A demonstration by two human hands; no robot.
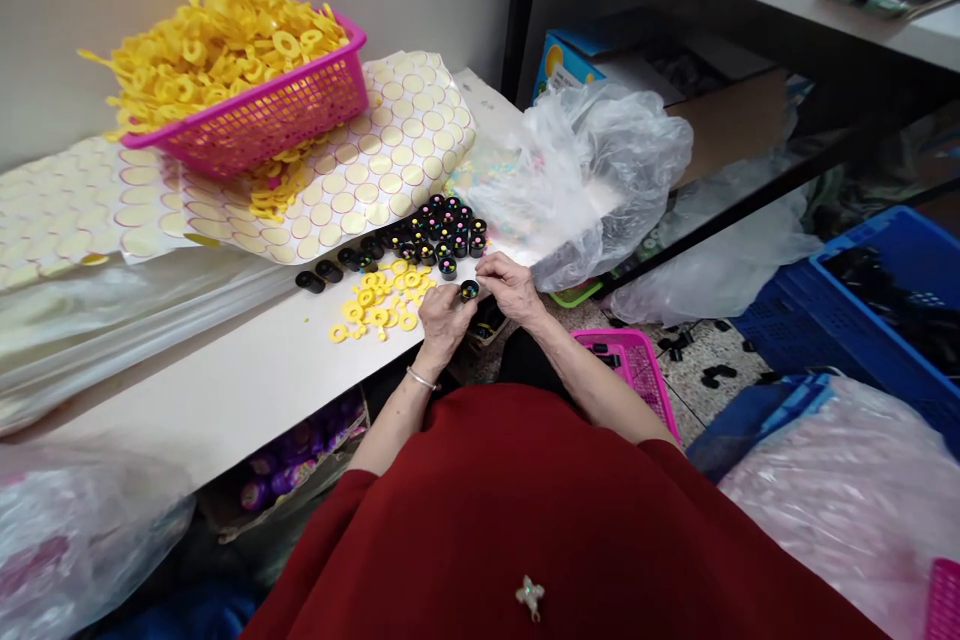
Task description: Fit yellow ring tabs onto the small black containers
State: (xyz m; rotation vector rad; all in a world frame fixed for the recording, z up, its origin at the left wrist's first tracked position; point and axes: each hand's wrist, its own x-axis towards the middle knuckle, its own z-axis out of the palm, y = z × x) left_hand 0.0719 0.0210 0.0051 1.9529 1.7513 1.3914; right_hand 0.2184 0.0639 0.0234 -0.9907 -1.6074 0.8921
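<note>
My left hand [445,320] is closed around a small black cup [469,291] with bits of colour inside, held at the front edge of the white table. Beside its rim, my right hand [510,286] has its fingertips pinched together; whatever they hold is too small to make out. Loose yellow rings [382,292] lie on the tabletop just left of my left hand. Behind my hands stand several black cups [448,268] with coloured bits in their tops. A few more black cups [309,281] lie to the left of these.
A pink basket [277,115] heaped with yellow rings sits on dotted sticker sheets [367,185]. Clear plastic bags [600,170] are at the table's right. A pink basket [637,360], blue crates [892,250] and loose black pieces [720,373] are on the floor.
</note>
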